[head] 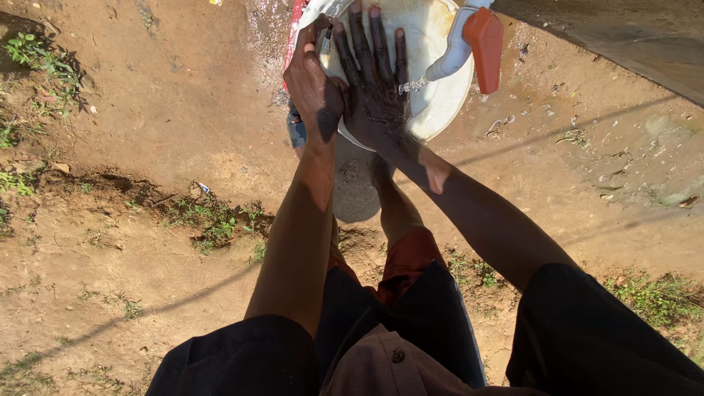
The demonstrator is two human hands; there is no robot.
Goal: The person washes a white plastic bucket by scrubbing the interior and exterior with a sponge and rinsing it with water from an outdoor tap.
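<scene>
Both my hands are held over a white basin (440,110) that stands on muddy ground. My right hand (374,81) is wet, flat, with its fingers spread, just left of a thin stream of water (412,85). The water runs from a white tap with an orange handle (477,40). My left hand (314,81) is curled, pressed against the side of my right hand and its thumb. What, if anything, it holds is hidden. A red-edged object (293,29) lies by the basin's left rim.
Bare brown earth lies all around, with grass tufts (213,220) on the left and wet mud and a puddle (645,161) on the right. My legs and feet stand below the basin. A dark shaded edge (623,44) crosses the top right.
</scene>
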